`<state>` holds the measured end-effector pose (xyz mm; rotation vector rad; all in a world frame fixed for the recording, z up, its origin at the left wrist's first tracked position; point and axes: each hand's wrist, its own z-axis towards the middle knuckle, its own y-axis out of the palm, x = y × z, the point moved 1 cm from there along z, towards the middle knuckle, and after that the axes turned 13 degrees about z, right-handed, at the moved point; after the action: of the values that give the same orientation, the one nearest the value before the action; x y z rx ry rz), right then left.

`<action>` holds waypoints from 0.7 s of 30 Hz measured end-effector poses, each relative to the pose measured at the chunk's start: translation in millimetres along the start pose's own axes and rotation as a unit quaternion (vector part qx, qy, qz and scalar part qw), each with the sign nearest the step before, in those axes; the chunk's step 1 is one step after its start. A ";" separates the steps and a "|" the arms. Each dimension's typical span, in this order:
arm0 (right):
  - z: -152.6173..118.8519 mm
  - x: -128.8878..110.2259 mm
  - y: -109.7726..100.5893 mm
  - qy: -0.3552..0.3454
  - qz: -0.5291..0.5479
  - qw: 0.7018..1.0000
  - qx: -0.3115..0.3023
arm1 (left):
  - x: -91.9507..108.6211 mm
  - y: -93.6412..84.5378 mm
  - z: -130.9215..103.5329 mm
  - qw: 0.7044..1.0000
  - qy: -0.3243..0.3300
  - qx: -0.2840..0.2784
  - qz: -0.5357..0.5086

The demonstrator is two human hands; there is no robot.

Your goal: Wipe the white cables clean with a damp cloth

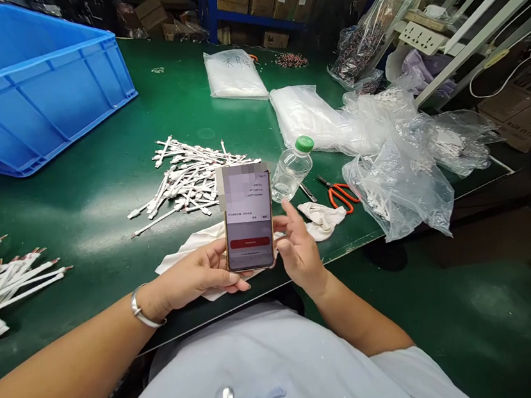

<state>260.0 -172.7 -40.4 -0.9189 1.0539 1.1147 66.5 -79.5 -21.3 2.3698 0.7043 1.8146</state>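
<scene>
A smartphone (251,252) with a lit screen is held upright over the table's front edge. My left hand (201,272) grips it from the left, with the thumb along its lower edge. At its right edge, my right hand (301,253) has curled fingers against the side and one finger raised. Part of the screen is blurred out. Beneath the phone and hands lies a white cloth (180,251). Just behind is a pile of short white cables (186,180). A clear bottle with a green cap (291,170) stands to the right of the phone.
Orange-handled pliers (341,195) and a crumpled white cloth (323,219) lie to the right. Beyond are clear plastic bags (393,177) of white parts. A blue bin (41,104) stands back left. More white cables (9,282) lie at left. A power strip (422,36) hangs back right.
</scene>
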 end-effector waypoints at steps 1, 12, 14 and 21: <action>2.6 -3.2 -2.5 -0.055 -0.066 0.996 0.040 | 0.6 0.5 0.1 1.000 0.000 -0.005 0.002; 44.2 -28.1 -4.7 -0.248 -0.379 0.889 0.070 | -1.0 0.8 -0.9 1.000 0.007 -0.013 0.016; 44.2 -27.5 -4.0 -0.254 -0.380 0.887 0.068 | -1.2 0.8 -1.1 1.000 0.009 -0.012 0.013; 41.8 -28.7 -5.1 -0.246 -0.340 0.904 0.085 | 1.7 2.4 -1.7 1.000 0.014 -0.012 0.013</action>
<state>269.8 -141.0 -1.7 -0.7213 0.3469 0.5969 66.0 -81.3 -18.5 2.3531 0.6532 1.8605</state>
